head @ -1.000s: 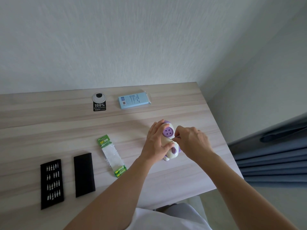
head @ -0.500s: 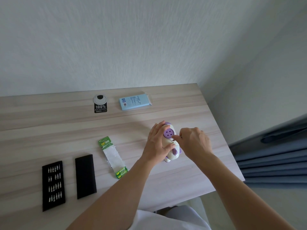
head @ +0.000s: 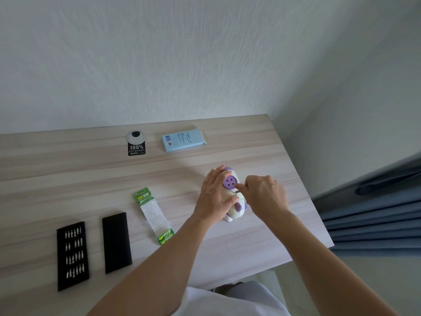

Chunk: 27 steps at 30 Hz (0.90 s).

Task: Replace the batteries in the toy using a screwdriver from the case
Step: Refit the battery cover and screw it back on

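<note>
A white and purple toy lies on the wooden table at the right, its underside with a purple four-hole disc facing up. My left hand grips the toy from its left side, thumb across its middle. My right hand pinches a thin metal screwdriver, only its tip visible, against the toy's middle. An open black case tray with several bits lies at the front left, its black lid beside it. A green battery pack, mostly clear and seemingly empty, lies left of the toy.
A light blue box and a round cable grommet with a black "100%" sticker sit near the wall. The table's right edge is close to the toy. Blue curtains hang at the right.
Both hands stay on the toy in much the same pose. My right hand's fingers have shifted slightly at the toy's middle. The view has moved a little.
</note>
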### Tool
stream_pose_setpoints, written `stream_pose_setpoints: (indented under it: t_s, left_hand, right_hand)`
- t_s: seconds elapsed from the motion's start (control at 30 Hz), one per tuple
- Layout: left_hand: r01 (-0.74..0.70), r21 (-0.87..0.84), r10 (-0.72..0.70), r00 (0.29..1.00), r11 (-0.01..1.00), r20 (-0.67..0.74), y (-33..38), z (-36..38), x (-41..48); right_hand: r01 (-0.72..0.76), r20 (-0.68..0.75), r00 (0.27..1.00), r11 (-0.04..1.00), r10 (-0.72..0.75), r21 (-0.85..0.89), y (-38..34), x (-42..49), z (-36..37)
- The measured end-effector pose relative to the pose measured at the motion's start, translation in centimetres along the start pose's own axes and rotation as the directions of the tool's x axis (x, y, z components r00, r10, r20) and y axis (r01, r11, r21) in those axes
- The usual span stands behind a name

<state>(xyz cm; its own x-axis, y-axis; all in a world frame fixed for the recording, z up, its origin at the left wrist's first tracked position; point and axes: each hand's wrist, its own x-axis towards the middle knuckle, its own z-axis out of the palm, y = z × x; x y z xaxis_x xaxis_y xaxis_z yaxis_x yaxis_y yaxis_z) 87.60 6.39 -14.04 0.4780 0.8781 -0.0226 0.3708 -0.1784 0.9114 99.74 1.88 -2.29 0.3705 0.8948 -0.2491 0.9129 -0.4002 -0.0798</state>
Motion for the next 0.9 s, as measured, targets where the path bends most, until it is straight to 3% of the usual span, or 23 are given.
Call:
stream_pose_setpoints:
  t_s: [0.1,0.3,0.5,0.7,0.83,0.9]
  left_hand:
    - [-0.005,0.005,0.005,1.000,1.000,0.006,0.0,0.0,0.0]
    - [0.001,-0.004,-0.001,1.000,1.000,-0.009,0.3,0.0,-0.1]
    - [-0.001,0.005,0.001,1.000,1.000,0.004,0.2,0.0,0.0]
    - [0.035,-0.004,-0.035,0.999,0.999,0.018,0.5,-0.4,-0.1]
    - [0.062,-0.007,-0.061,0.997,0.998,0.037,0.9,-0.4,-0.1]
    - [0.054,0.009,-0.054,0.998,0.999,0.037,1.1,-0.4,-0.1]
  right_hand:
    - [0.100,0.047,0.993,0.990,-0.105,0.103,0.3,-0.5,-0.1]
    - [0.026,-0.011,1.000,0.993,-0.028,-0.112,-0.1,0.3,-0.4]
    - [0.130,0.037,0.991,0.991,-0.129,-0.029,-0.1,0.3,-0.2]
    - [-0.024,-0.021,1.000,1.000,0.024,-0.017,0.4,0.1,0.3]
    - [0.090,-0.025,0.996,0.994,-0.088,0.066,0.6,-0.6,0.5]
    - [0.172,-0.020,0.985,0.985,-0.172,-0.012,0.6,-0.3,0.5]
